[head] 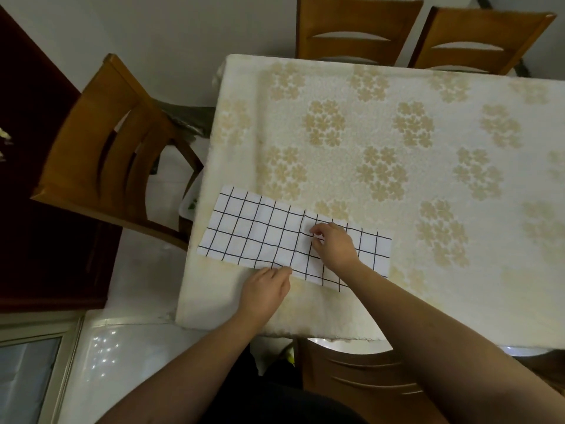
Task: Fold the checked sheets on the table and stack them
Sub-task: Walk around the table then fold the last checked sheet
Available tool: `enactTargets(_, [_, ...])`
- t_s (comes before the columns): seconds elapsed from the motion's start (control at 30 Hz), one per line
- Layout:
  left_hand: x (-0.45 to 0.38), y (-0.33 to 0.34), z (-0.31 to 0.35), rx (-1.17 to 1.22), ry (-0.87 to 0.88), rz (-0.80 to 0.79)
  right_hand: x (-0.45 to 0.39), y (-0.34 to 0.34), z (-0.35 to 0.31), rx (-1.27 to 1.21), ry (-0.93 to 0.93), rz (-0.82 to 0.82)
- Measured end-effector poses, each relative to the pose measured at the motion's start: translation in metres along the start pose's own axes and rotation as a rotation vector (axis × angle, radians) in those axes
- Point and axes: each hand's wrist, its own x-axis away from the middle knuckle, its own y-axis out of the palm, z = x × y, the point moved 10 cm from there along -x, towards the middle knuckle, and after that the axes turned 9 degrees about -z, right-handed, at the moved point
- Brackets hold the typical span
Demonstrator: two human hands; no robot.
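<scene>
A white sheet with a black check pattern (253, 234) lies as a long folded strip near the table's front left corner. A crease runs across its middle. My left hand (266, 289) pinches the strip's near edge at about the middle. My right hand (333, 244) rests on top of the strip just right of the crease, fingers curled and pinching the cloth. Only this one checked sheet is in view.
The table (397, 142) carries a cream cloth with a tan flower print. One wooden chair (110, 154) stands at its left end, two chairs (357, 29) at the far side, and another chair (360, 371) is tucked in at the near edge.
</scene>
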Motion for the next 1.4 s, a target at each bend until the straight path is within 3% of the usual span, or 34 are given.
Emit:
enactTargets(0.17, [0.014,-0.007,-0.036,0.466,-0.402,-0.025,-0.011,0.003,0.0,0.02,0.011,-0.005])
enactTargets(0.27, [0.018,-0.014,-0.05,0.793,-0.547,0.108,-0.013,0.006,0.0,-0.026,0.024,-0.011])
enactTargets(0.4, [0.011,-0.047,-0.056,0.961,-0.548,0.306,-0.01,0.004,-0.004,-0.269,0.017,-0.012])
enactTargets(0.5, [0.002,-0.072,-0.056,1.064,-0.457,0.351,-0.006,-0.001,-0.011,-0.535,0.025,-0.044])
enactTargets(0.7, [-0.003,-0.109,-0.061,1.044,-0.387,0.368,-0.005,-0.022,-0.024,-0.913,0.011,-0.041])
enactTargets(0.87, [-0.009,-0.129,-0.067,0.998,-0.406,0.387,-0.003,-0.053,-0.038,-0.954,-0.122,0.033])
enactTargets(1.17, [-0.047,-0.153,-0.065,0.833,-0.341,0.295,0.02,-0.095,-0.041,-0.938,-0.196,0.069])
enactTargets(1.4, [-0.066,-0.181,-0.043,0.617,-0.247,0.278,0.042,-0.143,-0.035,-1.018,-0.246,0.224])
